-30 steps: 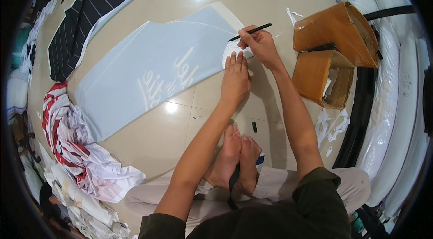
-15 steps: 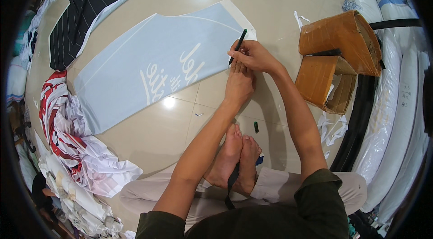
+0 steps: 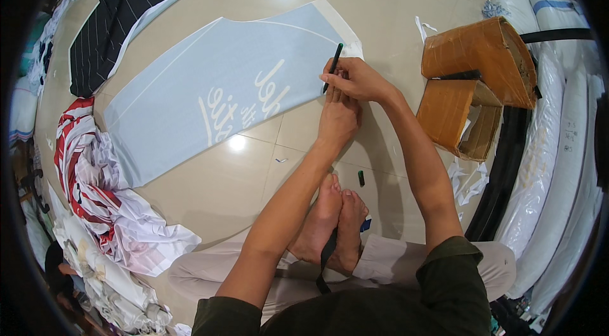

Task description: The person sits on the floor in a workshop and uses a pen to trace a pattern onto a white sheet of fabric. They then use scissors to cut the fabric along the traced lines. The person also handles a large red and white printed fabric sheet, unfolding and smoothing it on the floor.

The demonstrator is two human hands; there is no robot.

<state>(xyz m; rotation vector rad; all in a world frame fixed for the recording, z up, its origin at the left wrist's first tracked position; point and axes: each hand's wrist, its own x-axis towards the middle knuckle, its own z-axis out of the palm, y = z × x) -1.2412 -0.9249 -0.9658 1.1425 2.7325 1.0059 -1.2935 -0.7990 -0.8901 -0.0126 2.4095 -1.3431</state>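
Observation:
A light blue fabric piece (image 3: 184,82) with pale lettering and white edging lies flat on the floor. Close to its right corner, my right hand (image 3: 360,80) grips a black marker (image 3: 333,68) with a green end, held steeply, its tip down at the fabric's near edge. My left hand (image 3: 340,119) reaches up beneath the right one, fingers stretched out toward that edge; their tips are partly covered by the right hand. A small green-and-black marker cap (image 3: 361,178) lies on the floor near my feet.
Black striped fabric (image 3: 108,38) spreads at the far left. Crumpled red-and-white cloth (image 3: 95,177) is heaped at the left. To the right stand two brown cardboard boxes (image 3: 447,111), with white scraps (image 3: 468,182) below them and long plastic-wrapped rolls (image 3: 536,165) beyond.
The marker's upper end has tilted slightly to the left. Both hands stay at almost the same place on the fabric edge.

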